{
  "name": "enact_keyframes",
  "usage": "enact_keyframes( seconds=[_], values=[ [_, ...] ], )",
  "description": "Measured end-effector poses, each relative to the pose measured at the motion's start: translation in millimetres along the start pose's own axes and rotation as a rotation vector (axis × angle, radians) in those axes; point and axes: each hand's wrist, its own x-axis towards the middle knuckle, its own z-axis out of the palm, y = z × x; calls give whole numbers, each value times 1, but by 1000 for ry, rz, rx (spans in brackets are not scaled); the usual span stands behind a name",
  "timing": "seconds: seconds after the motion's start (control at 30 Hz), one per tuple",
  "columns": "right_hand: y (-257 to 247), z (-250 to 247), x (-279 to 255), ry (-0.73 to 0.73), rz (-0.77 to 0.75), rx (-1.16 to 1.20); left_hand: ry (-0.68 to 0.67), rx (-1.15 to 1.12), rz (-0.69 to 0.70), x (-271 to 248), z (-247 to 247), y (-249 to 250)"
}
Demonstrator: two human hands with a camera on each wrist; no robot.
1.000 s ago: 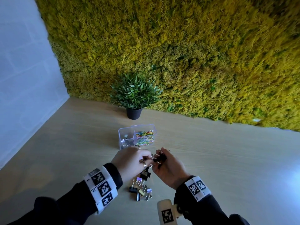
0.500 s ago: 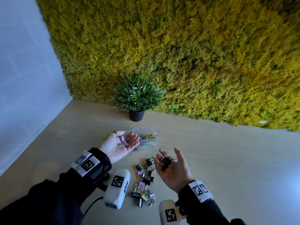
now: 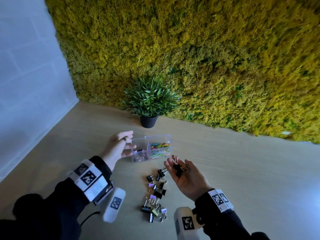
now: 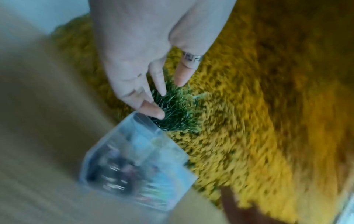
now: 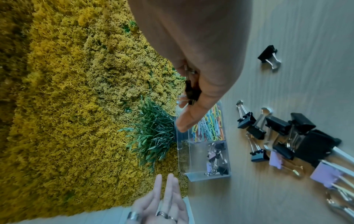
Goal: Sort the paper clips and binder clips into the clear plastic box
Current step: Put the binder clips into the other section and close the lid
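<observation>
my right hand (image 3: 187, 177) palm-up, fingers loosely cupped round black binder clips (image 3: 178, 168), just at 5 o'clock of clear plastic box (image 3: 152, 137). left hand (image 3: 117, 148) spread, empty, at its 9 o'clock. clips light, stiff, springy; i take bodies, not slippery wire handles.

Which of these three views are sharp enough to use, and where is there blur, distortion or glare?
Head view: sharp in the middle, the box and loose binder clips crisp; wide-angle bending at the edges, pale glare on the table at the right. Left wrist view: heavy motion blur, the box a smear, only the left hand readable. Right wrist view: mostly sharp; strong distortion, nearest clips stretched and soft.
</observation>
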Motion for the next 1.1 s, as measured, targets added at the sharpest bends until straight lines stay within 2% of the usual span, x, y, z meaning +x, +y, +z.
enact_keyframes(
  seconds=[0.07, 0.13, 0.2, 0.27, 0.43, 0.7, 0.77, 0.87, 0.97, 1.1],
  values=[
    [-1, 1, 0, -5, 15, 0, 43, 351, 132, 13, -3, -8],
    [-1, 3, -2, -4, 32, -12, -48, 630, 159, 24, -1, -18],
    [-2, 4, -3, -22, 49, -35, -111, 746, 171, 33, 4, -27],
    [-3, 7, -5, -38, 66, -45, -97, 748, 230, 39, 8, -32],
    [-1, 20, -11, -58, 93, -100, -35, 857, 476, 36, 13, -48],
    [33, 58, 20, 16, 115, -219, 31, 1038, 622, 26, 21, -61],
    [40, 61, 32, 65, 92, -195, 26, 1059, 647, 25, 21, -66],
    [45, 62, 34, 59, 73, -228, 44, 1054, 605, 24, 18, -63],
    [46, 63, 25, 4, 67, -277, 53, 1038, 593, 23, 18, -62],
    [33, 66, 8, -69, 28, -309, -3, 989, 563, 28, 14, -57]
  ],
)
